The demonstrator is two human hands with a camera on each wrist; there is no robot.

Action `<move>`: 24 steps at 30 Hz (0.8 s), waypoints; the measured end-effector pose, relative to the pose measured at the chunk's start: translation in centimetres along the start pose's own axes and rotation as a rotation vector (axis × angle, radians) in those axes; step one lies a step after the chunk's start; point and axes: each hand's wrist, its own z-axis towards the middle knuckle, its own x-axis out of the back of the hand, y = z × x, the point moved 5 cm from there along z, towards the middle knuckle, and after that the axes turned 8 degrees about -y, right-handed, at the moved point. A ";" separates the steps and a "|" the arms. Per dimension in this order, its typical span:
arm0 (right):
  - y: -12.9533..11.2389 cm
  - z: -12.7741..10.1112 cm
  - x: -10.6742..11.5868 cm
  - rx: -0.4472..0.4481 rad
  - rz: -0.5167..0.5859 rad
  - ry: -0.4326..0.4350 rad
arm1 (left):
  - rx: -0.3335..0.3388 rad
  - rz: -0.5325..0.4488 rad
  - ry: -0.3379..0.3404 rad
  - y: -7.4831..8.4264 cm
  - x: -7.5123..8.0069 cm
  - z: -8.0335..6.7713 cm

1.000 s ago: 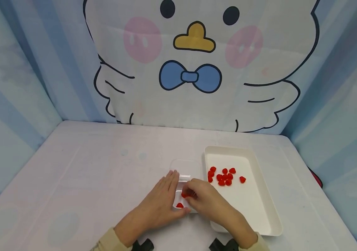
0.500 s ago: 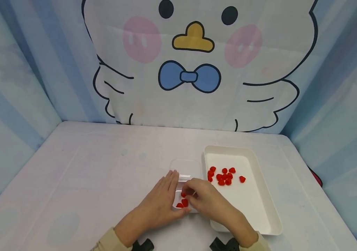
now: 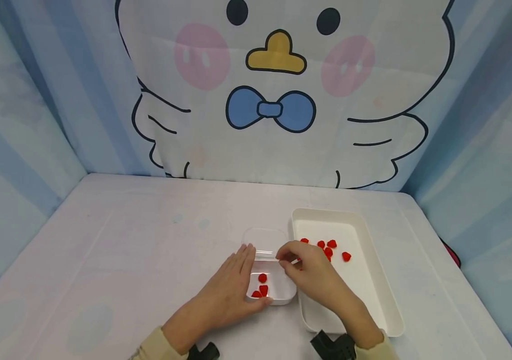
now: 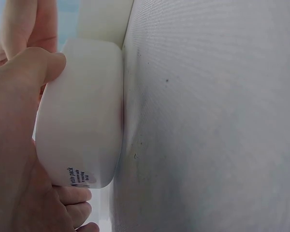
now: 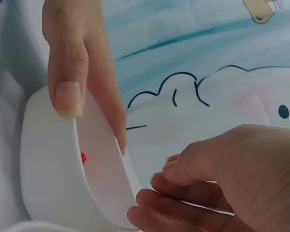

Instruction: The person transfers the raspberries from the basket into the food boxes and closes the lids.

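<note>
A white table (image 3: pixel 116 250) carried a long white tray (image 3: pixel 373 295) holding several red candies (image 3: pixel 331 244). Just left of the tray sat a small white box (image 3: pixel 283 292) with three red pieces (image 3: pixel 261 286) inside. The left hand (image 3: pixel 231 290) cupped the box's left side, thumb curled against its wall. The right hand (image 3: pixel 312 272) hovered over the box's far right corner, its loosely curled fingers holding nothing visible.

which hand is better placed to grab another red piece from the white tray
Right. The right hand hangs over the rectangular white tray's near edge, beside the small red pieces; the left hand grips the small white box.
</note>
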 end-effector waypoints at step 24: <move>3.8 -1.4 4.8 -0.208 -0.078 0.187 | 0.038 -0.024 -0.026 0.0 -0.1 0.2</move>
